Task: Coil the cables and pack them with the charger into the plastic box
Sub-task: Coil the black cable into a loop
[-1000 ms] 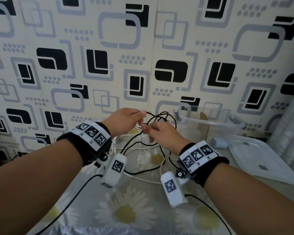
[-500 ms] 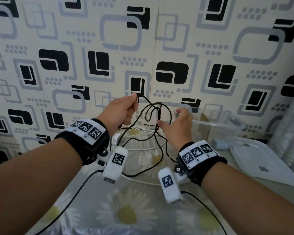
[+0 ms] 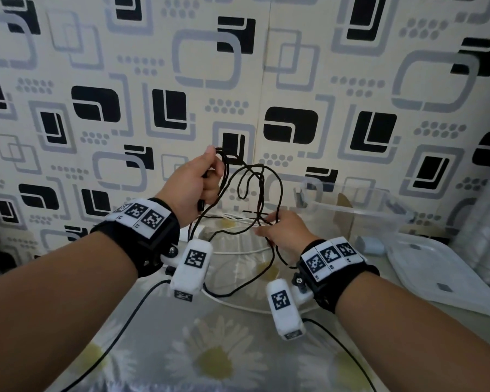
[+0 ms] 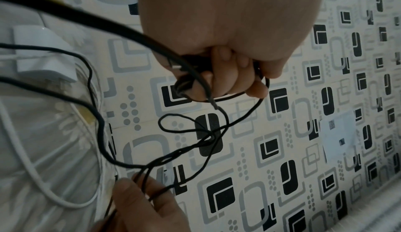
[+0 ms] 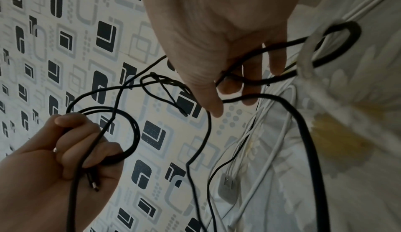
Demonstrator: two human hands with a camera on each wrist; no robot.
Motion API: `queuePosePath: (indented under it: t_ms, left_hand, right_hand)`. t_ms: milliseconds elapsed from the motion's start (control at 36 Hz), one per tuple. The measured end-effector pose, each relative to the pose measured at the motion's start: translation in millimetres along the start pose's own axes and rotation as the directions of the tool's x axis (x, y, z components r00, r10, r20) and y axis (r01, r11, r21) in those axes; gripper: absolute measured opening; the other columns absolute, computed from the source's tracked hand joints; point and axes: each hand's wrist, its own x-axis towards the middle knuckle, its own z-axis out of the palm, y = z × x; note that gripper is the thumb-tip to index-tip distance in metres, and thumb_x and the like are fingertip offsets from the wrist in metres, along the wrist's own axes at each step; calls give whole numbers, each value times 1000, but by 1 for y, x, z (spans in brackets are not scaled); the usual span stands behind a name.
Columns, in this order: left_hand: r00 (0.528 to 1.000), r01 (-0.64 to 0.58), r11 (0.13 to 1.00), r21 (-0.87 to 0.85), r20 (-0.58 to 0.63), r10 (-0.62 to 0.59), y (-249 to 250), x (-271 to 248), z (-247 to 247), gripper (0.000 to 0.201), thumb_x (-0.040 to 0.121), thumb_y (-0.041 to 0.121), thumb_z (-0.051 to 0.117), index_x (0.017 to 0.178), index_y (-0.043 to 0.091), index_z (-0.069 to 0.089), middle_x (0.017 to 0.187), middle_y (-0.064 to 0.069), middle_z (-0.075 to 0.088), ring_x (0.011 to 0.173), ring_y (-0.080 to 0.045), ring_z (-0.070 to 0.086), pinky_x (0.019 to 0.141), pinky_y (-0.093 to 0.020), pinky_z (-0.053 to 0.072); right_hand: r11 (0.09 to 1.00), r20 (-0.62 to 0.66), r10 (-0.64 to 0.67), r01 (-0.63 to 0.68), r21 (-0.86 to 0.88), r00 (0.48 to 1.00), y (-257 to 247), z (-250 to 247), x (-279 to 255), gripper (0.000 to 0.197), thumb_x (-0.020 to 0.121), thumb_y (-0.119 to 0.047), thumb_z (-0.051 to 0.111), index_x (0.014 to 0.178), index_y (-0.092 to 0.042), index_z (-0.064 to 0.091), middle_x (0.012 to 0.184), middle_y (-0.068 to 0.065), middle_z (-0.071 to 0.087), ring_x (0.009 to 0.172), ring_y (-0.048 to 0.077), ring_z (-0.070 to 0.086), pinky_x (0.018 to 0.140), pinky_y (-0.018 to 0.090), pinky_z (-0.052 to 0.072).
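Observation:
A thin black cable hangs in tangled loops between my hands, in front of the wall. My left hand is raised and grips a small coil of it, with the plug end lying in the palm. My right hand is lower, just above the table, and pinches loose strands of the same cable. A white cable lies spread on the table below the hands. The white charger lies there too. The clear plastic box stands open at the right, against the wall.
The box's clear lid lies flat on the table at the far right. A small pale blue object sits between box and lid. A daisy-print cloth covers the table. The patterned wall stands close behind.
The hands were together on the cable and have drawn apart. My left hand rose with its coil, and my right hand dropped toward the table along the strands.

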Motion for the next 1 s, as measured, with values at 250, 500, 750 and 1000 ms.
queuePosePath:
  t_ms: [250,500,750,1000]
  left_hand:
    - [983,9,1000,22,-182,-5,-6,7,-21,47,103,45,35,68,16,47,46,8,21,40,-10,15,39,-19,20]
    - [938,104,994,18,-334,-92,-15,13,-33,47,102,48,37,68,16,48,46,8,23,40,-11,18,39,-19,23]
    - [940,230,970,84,-278,-199,-27,10,-28,47,101,48,40,69,15,49,47,8,24,42,-11,19,40,-22,22]
    - [956,234,967,98,-207,-210,-23,9,-19,46,102,45,39,69,15,50,49,7,25,42,-11,19,44,-24,20]
  right_hand:
    - [982,-269,-157,123,-140,950,0,-23,9,10,91,-20,57,101,-21,56,105,4,60,89,23,60,75,28,44]
    - [917,-359,-273,128,-379,893,-16,-58,6,14,89,-36,57,101,-30,63,100,-8,65,81,16,57,70,28,42]
    - [559,-254,-294,-50,-828,922,-13,-68,2,48,92,-63,35,98,-30,70,103,1,65,103,28,56,90,43,32]
    - [625,-109,-371,161,-764,922,-8,-51,-2,36,93,-37,50,127,-26,53,130,6,52,124,27,43,108,45,28]
